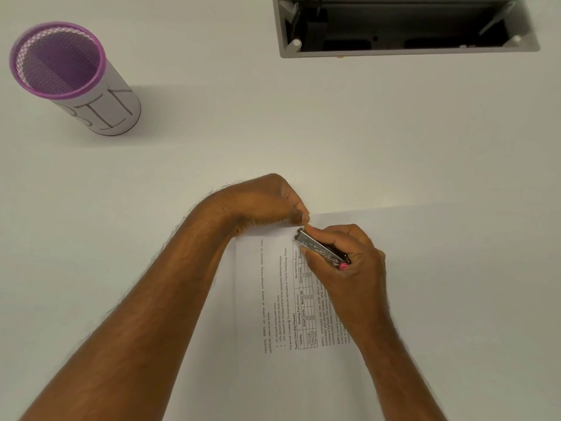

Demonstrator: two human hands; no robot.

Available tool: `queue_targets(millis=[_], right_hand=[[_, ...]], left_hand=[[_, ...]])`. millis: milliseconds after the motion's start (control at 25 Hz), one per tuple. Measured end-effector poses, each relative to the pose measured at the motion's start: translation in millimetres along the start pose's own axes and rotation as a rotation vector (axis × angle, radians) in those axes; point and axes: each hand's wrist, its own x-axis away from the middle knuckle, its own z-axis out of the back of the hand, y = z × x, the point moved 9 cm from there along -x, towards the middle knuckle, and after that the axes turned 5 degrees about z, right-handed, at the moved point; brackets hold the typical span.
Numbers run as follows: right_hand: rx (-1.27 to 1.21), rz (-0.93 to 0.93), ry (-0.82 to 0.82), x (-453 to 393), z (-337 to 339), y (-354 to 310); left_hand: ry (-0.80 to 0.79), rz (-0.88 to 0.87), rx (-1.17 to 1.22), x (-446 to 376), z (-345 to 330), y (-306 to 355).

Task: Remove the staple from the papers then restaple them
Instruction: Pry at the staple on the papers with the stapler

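Printed papers point(273, 305) lie on the white table, text running sideways. My left hand point(264, 205) sits at their far left corner with thumb and forefinger pinched together on something tiny, perhaps the staple, too small to tell. My right hand point(349, 262) grips a small metal stapler point(318, 249) with a pink end, its nose pointing at that corner, just below my left fingertips. The corner itself is hidden under my fingers.
A purple mesh cup point(69, 77) wrapped in white paper lettered "BIN" stands at the far left. A grey-rimmed open cable hatch point(285, 53) is sunk into the table at the far right. The white tabletop point(334, 132) lies between them.
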Motion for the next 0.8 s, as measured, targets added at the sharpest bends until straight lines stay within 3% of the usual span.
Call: queue_targets(millis=[400,800], right_hand=[[-0.086,-0.054,0.112,1.1,11.7,11.1],[-0.056,-0.038,0.124,-0.9,10.5,9.0]], left_hand=[[-0.07,-0.008,0.027,5.2,-2.4,2.2],[-0.017,-0.007,0.011,-1.1,-0.7,-1.7]])
